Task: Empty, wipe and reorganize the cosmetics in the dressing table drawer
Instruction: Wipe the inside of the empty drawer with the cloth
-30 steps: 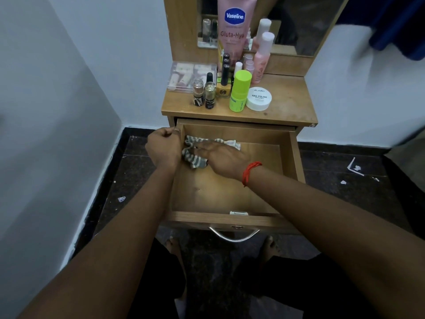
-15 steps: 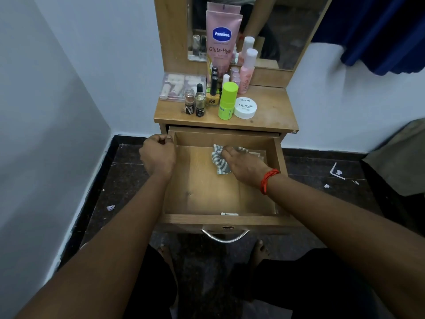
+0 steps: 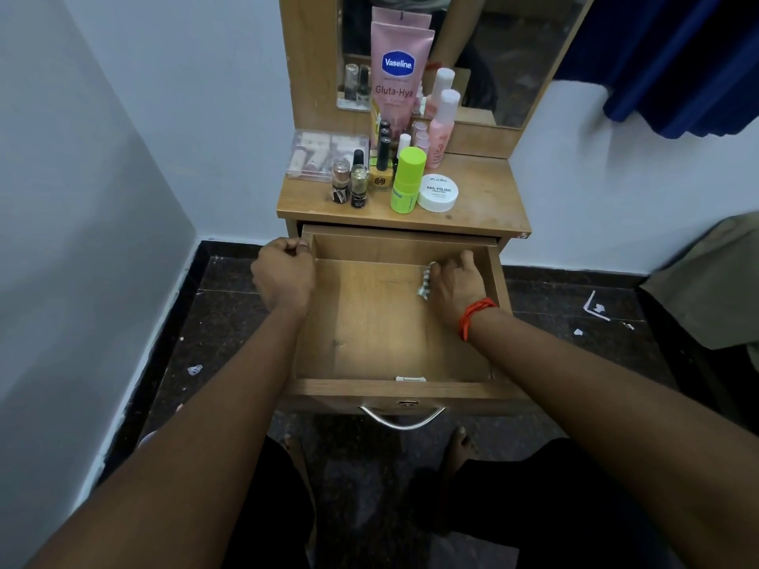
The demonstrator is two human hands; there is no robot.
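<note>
Gripping the drawer (image 3: 369, 322) rim, left hand (image 3: 283, 277) fingers (image 3: 302, 248) curled — right hand (image 3: 456, 281) (back corner) clutches cloth (image 3: 425, 283).

The pink tube (image 3: 397, 71) reads "Vaseline" and "Gluta-Hya"; the white jar (image 3: 438, 193) reads "zudio" and "NAIL POLISH".

Left grip (image 3: 283, 277) fisted; right grip (image 3: 456, 281) curled; forearms extended.
</note>
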